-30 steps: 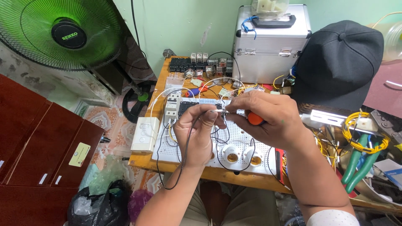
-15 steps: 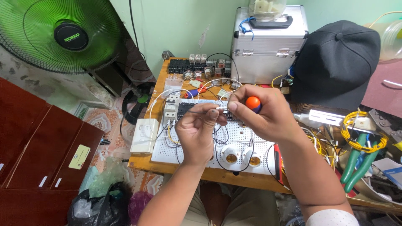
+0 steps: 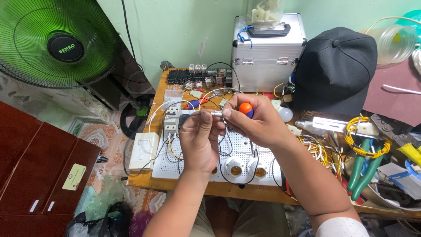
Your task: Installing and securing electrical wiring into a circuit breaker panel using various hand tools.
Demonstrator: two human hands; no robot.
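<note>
While the right hand (image 3: 258, 120) is gripping a screwdriver (image 3: 245, 109) with an orange and blue handle, its fingers closed around the handle, the tool's tip is pointing left toward the left hand (image 3: 199, 140). The left hand's fingers are pinching a thin white wire (image 3: 193, 112), and the screwdriver's tip is meeting a small piece at the wire's end just beside the left fingertips; what that piece is cannot be told. Both hands are hovering above a white perforated board (image 3: 239, 142) that is lying on the wooden desk (image 3: 184, 186). The board is carrying lamp sockets (image 3: 236, 166) near its front edge and circuit breakers (image 3: 172, 120) at its left. A white wall switch (image 3: 142, 150) is sitting just beside the board on the left. Behind, a silver aluminium case (image 3: 268, 55) is standing against the wall, with a black cap (image 3: 335, 70) to its right. Green-handled pliers (image 3: 366, 169) are lying among yellow wires at the far right, and a green fan (image 3: 52, 44) is standing at the left.
</note>
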